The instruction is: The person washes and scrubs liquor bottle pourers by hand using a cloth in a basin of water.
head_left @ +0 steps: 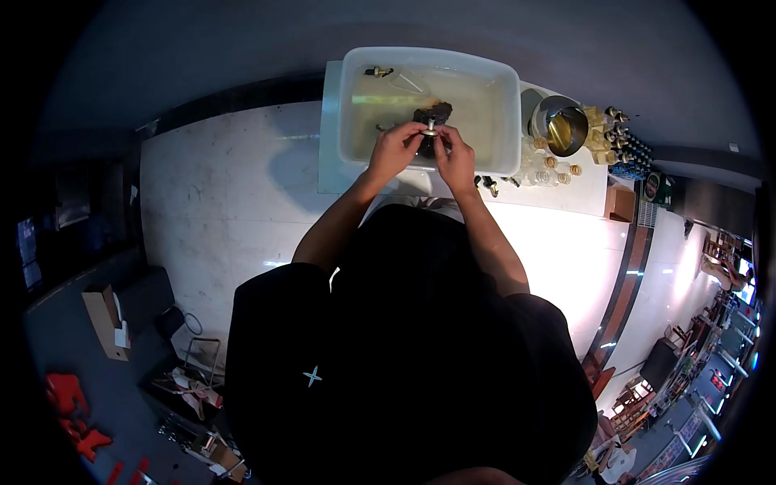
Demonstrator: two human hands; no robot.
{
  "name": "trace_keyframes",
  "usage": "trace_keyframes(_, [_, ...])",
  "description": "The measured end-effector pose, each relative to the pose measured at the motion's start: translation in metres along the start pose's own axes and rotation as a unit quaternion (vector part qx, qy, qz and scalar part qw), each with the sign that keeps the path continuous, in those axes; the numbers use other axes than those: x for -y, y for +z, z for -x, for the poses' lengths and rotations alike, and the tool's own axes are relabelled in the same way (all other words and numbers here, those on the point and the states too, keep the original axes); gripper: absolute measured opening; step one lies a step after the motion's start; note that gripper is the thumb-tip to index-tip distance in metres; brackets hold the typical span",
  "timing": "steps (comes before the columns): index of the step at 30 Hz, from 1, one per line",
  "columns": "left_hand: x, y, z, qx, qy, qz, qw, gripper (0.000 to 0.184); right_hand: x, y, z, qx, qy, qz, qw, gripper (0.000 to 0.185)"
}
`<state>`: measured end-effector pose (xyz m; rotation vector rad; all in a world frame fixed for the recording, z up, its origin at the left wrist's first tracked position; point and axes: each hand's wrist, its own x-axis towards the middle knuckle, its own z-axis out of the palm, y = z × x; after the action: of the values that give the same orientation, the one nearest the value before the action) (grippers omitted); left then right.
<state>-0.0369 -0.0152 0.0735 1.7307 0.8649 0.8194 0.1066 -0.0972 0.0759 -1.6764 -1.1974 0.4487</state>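
the left hand and right hand, close together, pinch a small flanged metal fitting between their fingertips above a dark clump in the white plastic tub on the desk

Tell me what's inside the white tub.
The white tub shows yellowish liquid, a small metal piece near its far left corner, and a dark clump. The left hand and right hand partly cover the clump; what lies beneath them is hidden.
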Motion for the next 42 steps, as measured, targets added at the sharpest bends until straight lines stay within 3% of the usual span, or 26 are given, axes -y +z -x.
trace_keyframes(5, [0.0, 0.0, 0.001, -0.017, 0.043, -0.004, 0.999, 0.022, 0.001, -0.003, -0.001, 0.017, 0.014, 0.019, 1.0, 0.022])
trace_keyframes(8, [0.001, -0.001, -0.001, -0.036, 0.115, -0.011, 0.993, 0.019, -0.003, -0.004, -0.002, 0.028, 0.003, 0.032, 0.999, 0.025])
trace_keyframes(17, [-0.011, -0.005, 0.001, -0.036, 0.139, -0.043, 0.989, 0.019, -0.001, -0.006, -0.005, 0.086, 0.034, 0.039, 0.995, 0.03])
trace_keyframes(24, [-0.011, -0.002, 0.002, -0.038, 0.106, -0.03, 0.993, 0.021, -0.011, 0.002, 0.001, 0.039, 0.039, -0.096, 0.994, 0.035])
trace_keyframes(30, [-0.002, -0.001, 0.002, -0.024, 0.086, -0.054, 0.995, 0.024, 0.007, -0.005, -0.001, 0.044, 0.057, -0.118, 0.99, 0.035])
trace_keyframes(42, [-0.004, -0.002, 0.002, 0.007, 0.06, -0.054, 0.997, 0.023, 0.011, -0.008, 0.0, 0.055, -0.007, -0.062, 0.997, 0.023])
